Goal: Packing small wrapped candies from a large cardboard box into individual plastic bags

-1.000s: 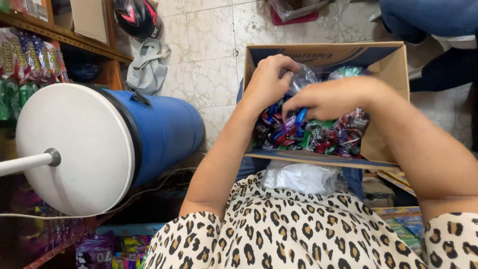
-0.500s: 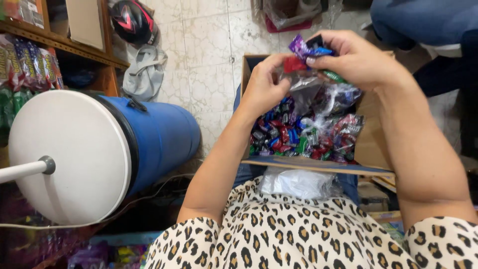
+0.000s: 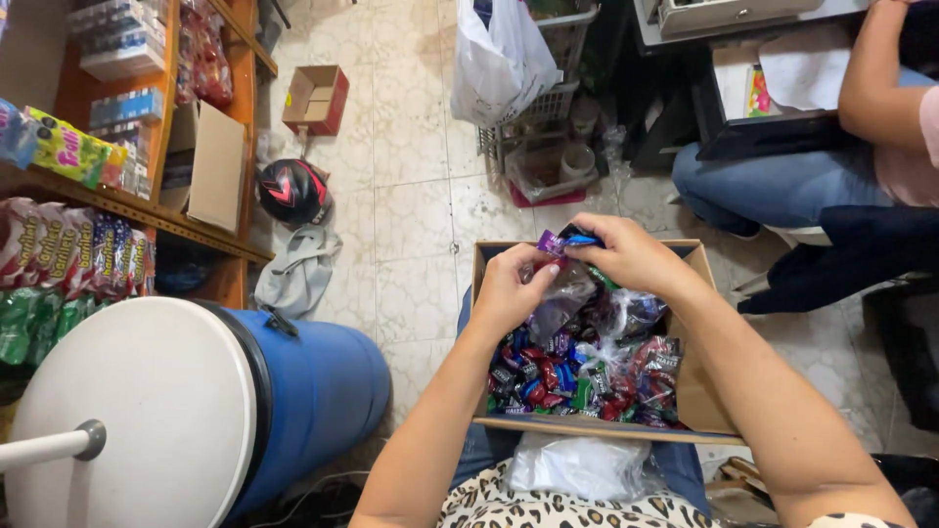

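- The right hand (image 3: 636,256) pinches a few wrapped candies (image 3: 562,238), purple and blue, between thumb and fingertips, raised above the box (image 3: 699,391).
- The left hand (image 3: 511,291) has its grip closed on the top of a clear bag (image 3: 567,293), thumb and fingers gathering the plastic just below and left of the candies.
- The key relation: the candies sit right over the bag's held edge, a little to its right. The two hands are almost touching, and the right hand is the nearer one to the candies, since it holds them.
- The bag hangs roughly straight down from the left hand's grip into the box, its lower part resting among loose candy (image 3: 577,381) in red, blue and green wrappers.
- The box rests on the person's lap, its long side running left to right, and a blue barrel (image 3: 313,391) lies on its side to the left.
- Hard to make out: whether the bag's mouth is open, as the fingers cover it; how many candies the right hand holds; and how full the bag is, because the plastic glares.
- Another person's arm and legs are cut off at the upper right.
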